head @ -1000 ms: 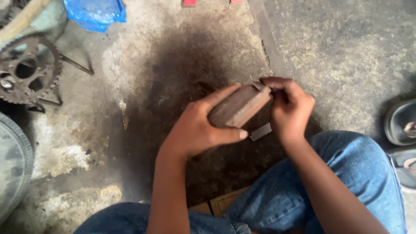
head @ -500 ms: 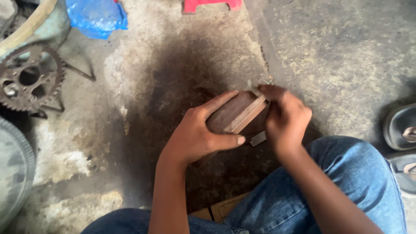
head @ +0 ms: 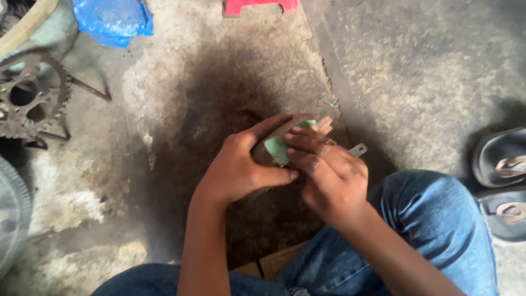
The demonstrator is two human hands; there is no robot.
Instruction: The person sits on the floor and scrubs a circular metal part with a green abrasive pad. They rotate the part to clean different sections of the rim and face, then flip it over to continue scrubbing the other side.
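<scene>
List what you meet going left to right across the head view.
Rusty sprocket → blue plastic bag → left hand → green piece held between the hands → right hand → small metal tab → dark sandals at the right edge.

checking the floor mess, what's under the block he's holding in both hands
Under the block lies a dark stain on the concrete floor. The left hand and right hand cover its underside.
</scene>
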